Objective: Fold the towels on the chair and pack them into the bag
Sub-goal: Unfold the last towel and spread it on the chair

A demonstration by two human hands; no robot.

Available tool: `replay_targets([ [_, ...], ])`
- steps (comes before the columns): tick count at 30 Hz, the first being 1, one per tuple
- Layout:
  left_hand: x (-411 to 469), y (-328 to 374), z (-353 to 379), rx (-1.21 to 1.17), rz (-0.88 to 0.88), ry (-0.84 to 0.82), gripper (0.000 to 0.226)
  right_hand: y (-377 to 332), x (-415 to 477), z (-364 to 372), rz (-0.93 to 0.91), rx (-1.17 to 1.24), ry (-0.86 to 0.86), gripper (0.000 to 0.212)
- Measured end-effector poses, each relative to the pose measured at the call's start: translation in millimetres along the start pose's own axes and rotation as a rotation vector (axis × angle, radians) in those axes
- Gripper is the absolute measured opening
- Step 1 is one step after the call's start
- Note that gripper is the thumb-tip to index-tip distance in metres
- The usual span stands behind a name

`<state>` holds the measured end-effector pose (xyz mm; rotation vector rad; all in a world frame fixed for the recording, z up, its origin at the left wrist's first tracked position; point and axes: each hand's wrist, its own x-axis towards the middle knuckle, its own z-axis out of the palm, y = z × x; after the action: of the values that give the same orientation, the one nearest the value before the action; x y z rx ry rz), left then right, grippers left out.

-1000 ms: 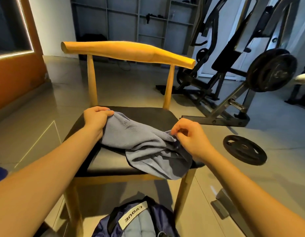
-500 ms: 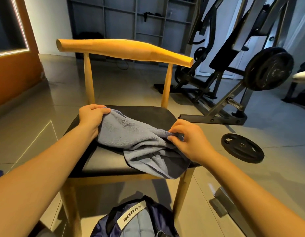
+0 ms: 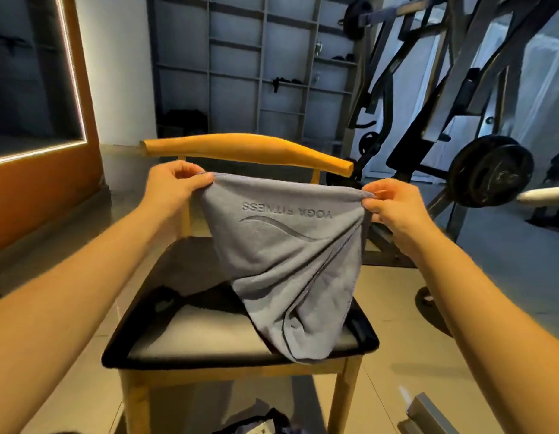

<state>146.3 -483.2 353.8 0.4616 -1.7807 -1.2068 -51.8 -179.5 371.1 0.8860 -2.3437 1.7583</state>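
A grey-blue towel [image 3: 290,270] with raised "YOGA FITNESS" lettering, seen upside down, hangs above the chair's black seat [image 3: 190,333]. My left hand [image 3: 175,186] pinches its upper left corner and my right hand [image 3: 391,205] pinches its upper right corner. The top edge is stretched between them, just in front of the wooden backrest [image 3: 247,150]. The towel's lower end bunches on the seat's front right. Only the top of the dark bag [image 3: 259,426] shows on the floor at the bottom edge, below the seat.
A weight machine [image 3: 444,98] with a black plate [image 3: 491,170] stands to the right behind the chair. Grey shelving [image 3: 256,73] fills the back wall. An orange panel with a lit strip [image 3: 74,89] is at left. A metal foot [image 3: 428,411] lies at the bottom right.
Both hands have lifted the towel from the seat, where it lay crumpled, and spread its top edge apart in the air. The view has tilted upward, so the bag has almost left the frame.
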Motion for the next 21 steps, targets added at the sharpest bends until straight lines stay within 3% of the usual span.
replay_targets([
  [3,21.1,43.4,-6.4,0.029,0.133,0.063,0.012,-39.1,19.4,-2.4,-0.027,-0.014,0.106,0.021],
  [4,27.7,50.8,-10.2,0.031,0.146,0.092,0.016,-54.8,19.6,-6.3,-0.054,0.075,0.01,0.022],
  [6,34.8,58.9,-20.7,0.04,0.112,0.089,0.014,-87.2,7.0,-17.8,-0.109,0.246,-0.418,0.018],
  [7,36.1,60.4,-26.8,0.059,0.086,0.067,0.012,-98.0,2.1,-22.1,-0.131,0.196,-0.551,0.016],
  [8,36.5,61.1,-32.5,0.081,0.064,0.045,0.012,-102.5,2.2,-21.7,-0.154,0.051,-0.537,0.015],
  [10,36.7,62.2,-41.1,0.079,0.039,0.027,0.013,-101.4,14.0,-15.8,-0.189,-0.277,-0.203,0.022],
  [11,36.2,63.7,-44.0,0.068,0.032,0.029,0.013,-99.8,17.5,-12.6,-0.167,-0.286,-0.128,0.024],
  [14,32.4,69.6,-49.0,0.07,0.014,0.047,0.016,-102.2,21.1,-5.9,-0.086,-0.106,-0.133,0.021],
  [21,30.7,72.0,-53.2,-0.012,-0.036,0.039,0.019,-91.7,30.4,0.5,0.022,-0.034,-0.137,0.015],
])
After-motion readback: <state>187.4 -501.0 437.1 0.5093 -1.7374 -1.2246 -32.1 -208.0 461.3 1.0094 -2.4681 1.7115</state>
